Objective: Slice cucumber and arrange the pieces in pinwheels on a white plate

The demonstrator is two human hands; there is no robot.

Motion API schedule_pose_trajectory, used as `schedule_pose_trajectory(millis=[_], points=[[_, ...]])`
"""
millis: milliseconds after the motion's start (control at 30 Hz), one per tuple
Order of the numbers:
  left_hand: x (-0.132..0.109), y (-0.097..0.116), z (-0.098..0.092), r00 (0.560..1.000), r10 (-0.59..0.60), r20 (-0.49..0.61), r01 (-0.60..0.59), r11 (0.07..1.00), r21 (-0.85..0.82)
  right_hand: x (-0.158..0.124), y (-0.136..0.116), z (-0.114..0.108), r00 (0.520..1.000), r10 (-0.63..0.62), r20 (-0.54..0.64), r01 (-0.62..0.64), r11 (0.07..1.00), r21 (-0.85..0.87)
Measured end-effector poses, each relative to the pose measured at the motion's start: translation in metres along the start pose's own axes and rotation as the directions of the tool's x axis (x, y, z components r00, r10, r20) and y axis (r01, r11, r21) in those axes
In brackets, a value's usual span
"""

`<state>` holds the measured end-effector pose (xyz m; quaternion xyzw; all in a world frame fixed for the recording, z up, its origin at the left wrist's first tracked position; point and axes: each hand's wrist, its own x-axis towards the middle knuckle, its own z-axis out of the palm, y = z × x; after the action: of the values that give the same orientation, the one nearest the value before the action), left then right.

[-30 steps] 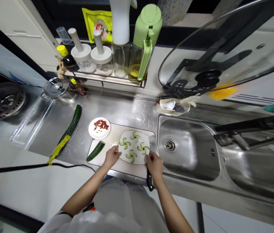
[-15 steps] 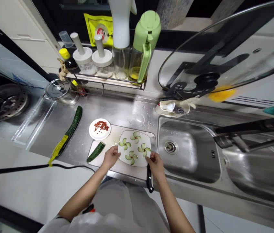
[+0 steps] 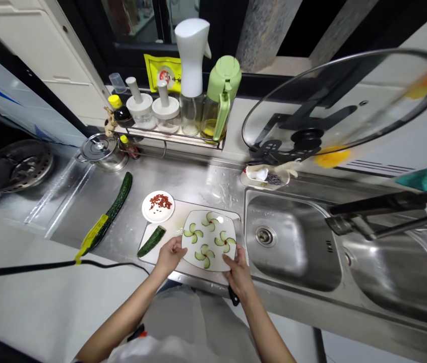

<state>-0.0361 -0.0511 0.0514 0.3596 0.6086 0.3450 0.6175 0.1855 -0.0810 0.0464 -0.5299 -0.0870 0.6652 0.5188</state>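
A white squarish plate (image 3: 188, 217) carries several pinwheels of cucumber slices (image 3: 204, 255) with small red centres. My left hand (image 3: 171, 254) grips its left edge, thumb on the rim. On the right edge, my right hand (image 3: 238, 269) is closed with the thumb over the top. The plate is over the cutting board (image 3: 177, 207), tilted slightly towards me. A cut piece of cucumber (image 3: 151, 241) lies on the board left of my left hand. Beneath my right wrist, a knife's black handle (image 3: 233, 296) pokes out, mostly hidden.
A small white dish (image 3: 148, 214) of red dried berries overlaps the board's corner. Farther left lie a whole cucumber (image 3: 117, 204) with a yellow label and a lidded pot (image 3: 103, 154). The sink (image 3: 292, 242) is on the right; a glass lid (image 3: 334, 101) juts out above.
Both hands have raised the plate off the board and brought it a little closer to me. My right hand now covers more of the knife handle. The camera view has tilted up slightly.
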Motion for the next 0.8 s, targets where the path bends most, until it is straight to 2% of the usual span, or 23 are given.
schedule_pose_trajectory(millis=[200, 333, 433, 567, 700, 800], points=[[-0.008, 0.007, 0.002, 0.999, 0.036, 0.039, -0.036, 0.999, 0.0, -0.007, -0.007, -0.003, 1.0, -0.009, 0.024, 0.009, 1.0, 0.002], [-0.011, 0.014, 0.006, 0.995, 0.005, 0.104, -0.003, 1.0, -0.022, -0.009, -0.018, -0.027, 0.999, 0.008, 0.05, -0.007, 1.0, -0.02], [-0.011, 0.016, 0.004, 0.995, 0.003, 0.095, -0.001, 1.0, -0.014, -0.012, -0.033, -0.067, 0.999, 0.038, -0.019, -0.039, 0.997, -0.073], [-0.007, 0.014, -0.002, 0.995, 0.027, 0.091, -0.03, 0.999, 0.035, -0.029, -0.067, -0.137, 0.98, 0.089, -0.18, -0.121, 0.978, -0.172], [-0.005, 0.012, -0.002, 0.993, 0.032, 0.117, -0.043, 0.995, 0.092, -0.067, -0.103, -0.208, 0.924, 0.153, -0.351, -0.25, 0.936, -0.249], [-0.003, 0.012, 0.002, 0.99, 0.043, 0.135, -0.061, 0.99, 0.125, -0.106, -0.117, -0.251, 0.873, 0.212, -0.438, -0.371, 0.873, -0.317]])
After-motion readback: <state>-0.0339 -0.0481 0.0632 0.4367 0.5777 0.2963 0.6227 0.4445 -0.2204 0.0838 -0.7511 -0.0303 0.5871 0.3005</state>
